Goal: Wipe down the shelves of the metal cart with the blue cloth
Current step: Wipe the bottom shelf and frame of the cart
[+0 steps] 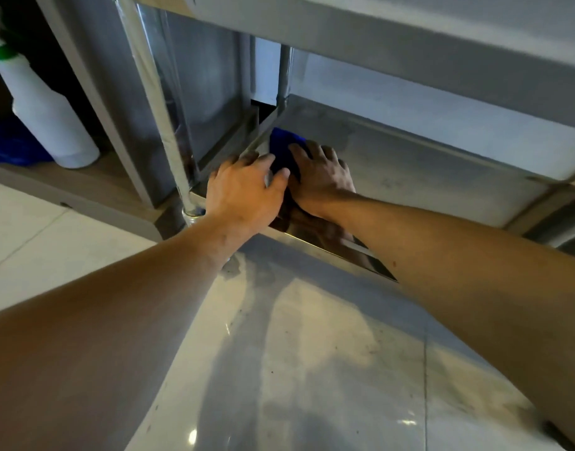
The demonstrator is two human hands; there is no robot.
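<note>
Your right hand (322, 172) presses the blue cloth (284, 148) flat into the lower shelf (410, 164) corner; left hand (247, 187) spread alongside. Most of this shelf likely remains unwiped.

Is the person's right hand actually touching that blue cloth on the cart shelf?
Touching. The head view shows the right hand pressed flat on top of the blue cloth, which pokes out past its fingers on the lower shelf.
</note>
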